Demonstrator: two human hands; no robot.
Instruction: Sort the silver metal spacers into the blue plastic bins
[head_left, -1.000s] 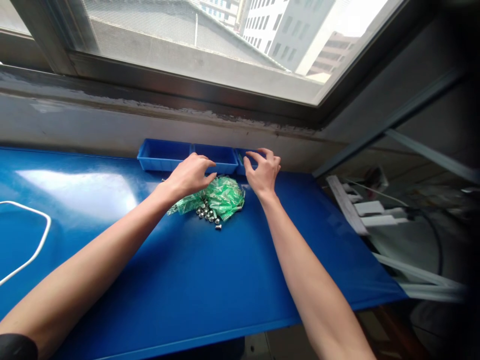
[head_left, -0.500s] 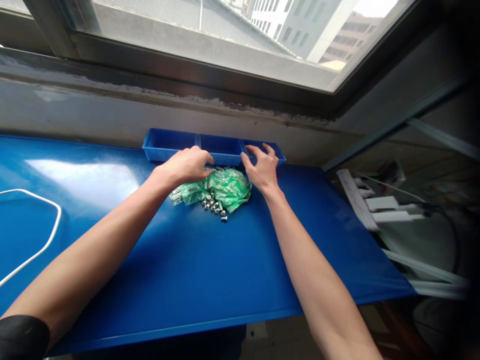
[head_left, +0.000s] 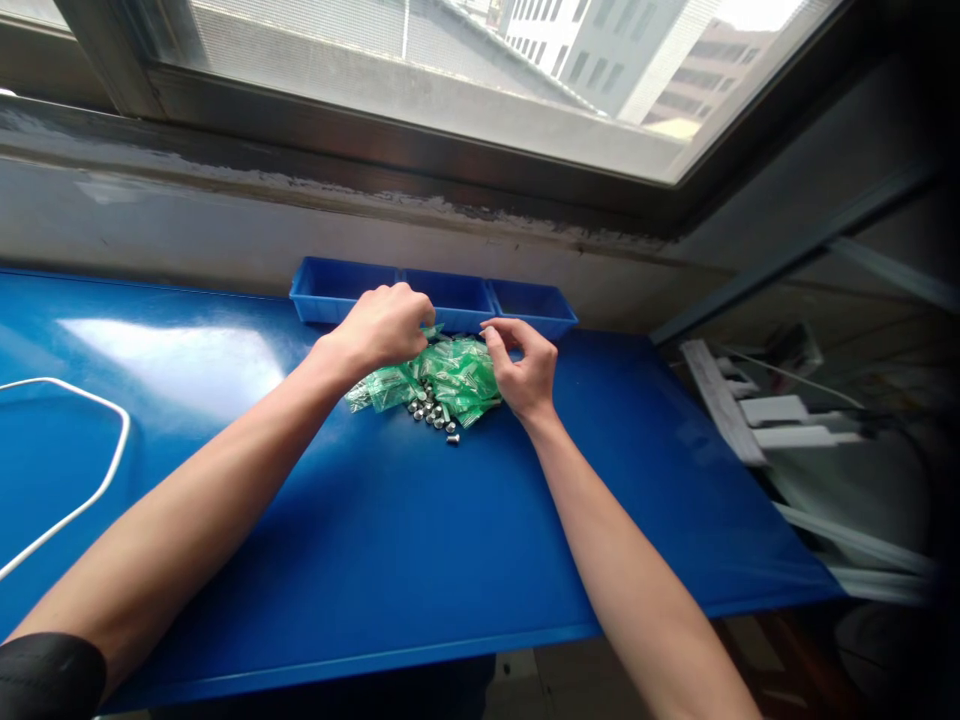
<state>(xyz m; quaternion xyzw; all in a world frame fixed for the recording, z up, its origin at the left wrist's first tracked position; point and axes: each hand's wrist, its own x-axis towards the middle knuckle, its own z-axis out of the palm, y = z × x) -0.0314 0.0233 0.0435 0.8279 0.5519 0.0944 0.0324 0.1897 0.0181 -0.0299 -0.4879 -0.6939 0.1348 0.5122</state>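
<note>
Over green bag pile (head_left: pixel 450 375) — left hand (head_left: pixel 386 325) fingers pinching one bag, right hand (head_left: pixel 525 365) fingers curled, grip unclear; better lift single bag clear of loose metal studs (head_left: pixel 435 415).

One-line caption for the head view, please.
Left hand and right hand pinch at a pile of green packets beside loose metal parts on a blue table.

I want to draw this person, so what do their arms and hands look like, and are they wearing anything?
Both forearms are bare and long. The left hand and right hand wear no gloves, and no rings, watch or bracelet show. The only clothing in view is a black sleeve high on the left arm, at the bottom corner of the picture. The right arm shows no sleeve at all.
</note>
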